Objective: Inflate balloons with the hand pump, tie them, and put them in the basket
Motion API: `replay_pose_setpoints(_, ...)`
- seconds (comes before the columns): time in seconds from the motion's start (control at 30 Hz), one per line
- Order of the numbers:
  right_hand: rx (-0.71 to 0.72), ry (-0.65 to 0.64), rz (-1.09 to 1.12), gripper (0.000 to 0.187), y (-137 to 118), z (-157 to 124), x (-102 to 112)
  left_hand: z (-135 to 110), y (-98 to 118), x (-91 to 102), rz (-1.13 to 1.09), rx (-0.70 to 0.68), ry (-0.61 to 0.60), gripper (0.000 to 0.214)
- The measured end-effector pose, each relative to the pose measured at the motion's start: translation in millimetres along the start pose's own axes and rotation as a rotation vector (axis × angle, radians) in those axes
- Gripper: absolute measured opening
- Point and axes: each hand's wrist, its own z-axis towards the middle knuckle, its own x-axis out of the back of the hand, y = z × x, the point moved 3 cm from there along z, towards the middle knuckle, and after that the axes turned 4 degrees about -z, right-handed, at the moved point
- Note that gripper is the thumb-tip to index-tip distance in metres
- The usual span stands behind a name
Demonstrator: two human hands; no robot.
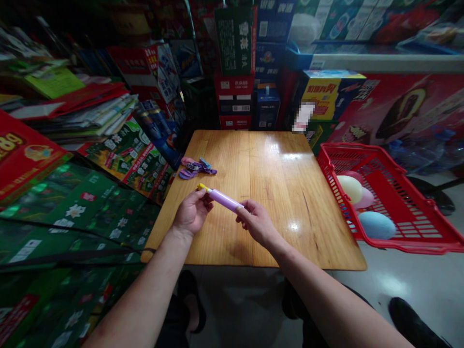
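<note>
A light purple balloon pump (225, 199) is held at a slant above the wooden table, between my two hands. My right hand (255, 220) is closed around its near right end. At the other end is a white nozzle with a small uninflated yellow balloon (203, 187) at its tip. My left hand (193, 210) pinches the yellow balloon by the nozzle; how far the balloon is pulled over it is too small to tell. Just beyond my left hand, a small pile of flat balloons (195, 167) in purple, pink and blue lies on the table.
The wooden table (279, 193) is in front of me. At its right stands a red basket (416, 203) with inflated balloons inside, among them a blue one (377, 225) and a pale yellow one (350, 188). Stacked green boxes (90, 203) crowd the left; more cartons (235, 87) stand behind.
</note>
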Motion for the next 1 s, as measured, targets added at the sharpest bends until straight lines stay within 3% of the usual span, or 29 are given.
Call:
replay_pose_setpoints(0.53, -0.005, -0.006, 0.016, 0.021, 1.3, -0.8, 1.2, -3.6, -4.3, -2.0, 0.056, -0.015, -0.028, 0.015)
replay_pose_setpoints(1.0, -0.015, -0.026, 0.055, 0.021, -5.7, -4.0, 2.4, 0.1, 5.3, 3.0, 0.141, -0.079, -0.063, 0.017)
